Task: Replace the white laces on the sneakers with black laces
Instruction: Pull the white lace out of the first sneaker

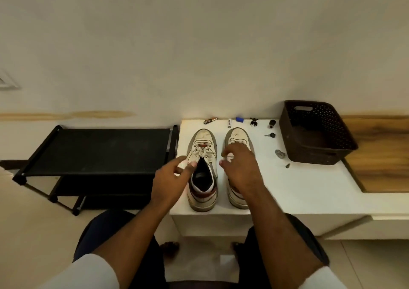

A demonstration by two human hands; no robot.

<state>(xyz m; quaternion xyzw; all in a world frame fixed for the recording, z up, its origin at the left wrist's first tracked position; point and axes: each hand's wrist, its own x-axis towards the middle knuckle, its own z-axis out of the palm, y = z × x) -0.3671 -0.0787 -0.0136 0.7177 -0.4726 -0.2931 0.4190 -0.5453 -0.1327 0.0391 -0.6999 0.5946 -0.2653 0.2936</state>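
Two worn white sneakers stand side by side on a white table (pixel 287 189), toes pointing away from me. The left sneaker (pixel 202 171) carries a tied white lace (pixel 202 152) over its tongue. My left hand (pixel 171 179) hovers at that shoe's left side, fingers apart, fingertips close to the knot, holding nothing. Over the right sneaker (pixel 238 138) my right hand (pixel 240 167) spreads its fingers and covers most of the lacing. No black laces are visible.
A dark perforated basket (pixel 316 133) sits at the table's right back. Small items line the back edge: a lighter (pixel 210 120), a white tube (pixel 229 123), a blue cap (pixel 239 119), and dark small parts (pixel 270 135). A black shoe rack (pixel 99 151) stands left.
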